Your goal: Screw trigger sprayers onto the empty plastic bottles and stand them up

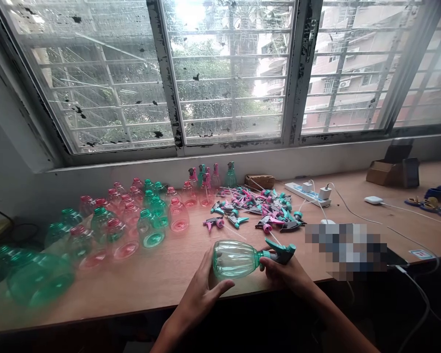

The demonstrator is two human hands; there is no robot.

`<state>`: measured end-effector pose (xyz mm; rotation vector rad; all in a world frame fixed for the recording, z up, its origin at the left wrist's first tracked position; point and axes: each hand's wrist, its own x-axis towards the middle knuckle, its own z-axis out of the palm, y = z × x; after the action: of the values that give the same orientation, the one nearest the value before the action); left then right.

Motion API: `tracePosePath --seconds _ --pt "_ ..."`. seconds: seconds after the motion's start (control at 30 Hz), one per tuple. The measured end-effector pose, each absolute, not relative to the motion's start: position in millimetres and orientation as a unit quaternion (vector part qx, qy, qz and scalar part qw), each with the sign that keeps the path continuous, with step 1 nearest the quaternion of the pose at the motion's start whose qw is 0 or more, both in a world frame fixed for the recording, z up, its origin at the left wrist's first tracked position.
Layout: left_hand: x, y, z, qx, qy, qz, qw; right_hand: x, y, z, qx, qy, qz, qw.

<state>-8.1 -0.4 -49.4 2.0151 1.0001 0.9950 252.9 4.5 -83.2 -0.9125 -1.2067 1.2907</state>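
A clear green spray bottle [235,260] lies sideways in the air above the table's front edge, its neck pointing right. My left hand [206,284] is wrapped around its base end, thumb along the near side. At the neck, my right hand [279,269] grips the teal and dark grey trigger sprayer [282,252], fingers closed around its collar. The sprayer sits at the bottle's mouth; whether it is fully threaded I cannot tell. Behind the bottle lies a heap of loose pink, teal and grey trigger sprayers [257,201], with a pink one [215,223] nearest.
Several green and pink bottles without sprayers [178,215] stand at the left, a large green one [40,277] nearest. Bottles with sprayers [230,175] stand by the wall. At right are a power strip [305,192], cables, a cardboard box [389,169] and a blurred-out device [353,250].
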Motion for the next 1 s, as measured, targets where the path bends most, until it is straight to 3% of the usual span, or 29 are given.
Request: tracePosePath --seconds 1.0 --pt "-8.7 0.2 -47.2 0.729 0.390 0.395 0.400 251.2 -3.8 -69.4 -0.397 -0.517 0.535 0.537"
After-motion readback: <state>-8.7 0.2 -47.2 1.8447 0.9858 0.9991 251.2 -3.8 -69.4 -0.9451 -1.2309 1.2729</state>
